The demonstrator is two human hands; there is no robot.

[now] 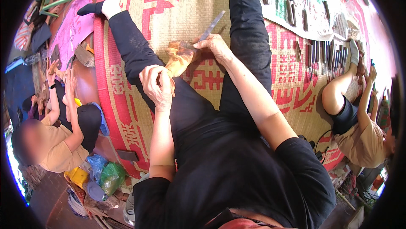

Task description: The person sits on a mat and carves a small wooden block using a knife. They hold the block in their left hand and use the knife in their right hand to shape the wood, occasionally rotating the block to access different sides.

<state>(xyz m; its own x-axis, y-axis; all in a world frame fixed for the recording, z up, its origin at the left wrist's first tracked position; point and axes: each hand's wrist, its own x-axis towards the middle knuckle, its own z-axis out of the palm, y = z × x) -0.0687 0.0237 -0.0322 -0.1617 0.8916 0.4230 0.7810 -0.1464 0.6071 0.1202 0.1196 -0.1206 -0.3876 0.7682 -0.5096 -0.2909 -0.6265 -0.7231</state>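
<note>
A carved piece of yellow-brown wood, darker at its far end, rests between my legs by my left thigh. My left hand is closed around its near end, fingers curled. At its far right side my right hand pinches a flat grey metal blade, which points up and away from the wood. The fingers hide the blade's lower end, so I cannot tell if it is a knife or a file. My right fingertips are close to the wood's dark end.
A red and beige woven mat lies under me. Several dark-handled carving tools lie to the right, more on a white sheet. One person sits at the left, another at the right. Plastic bags are at lower left.
</note>
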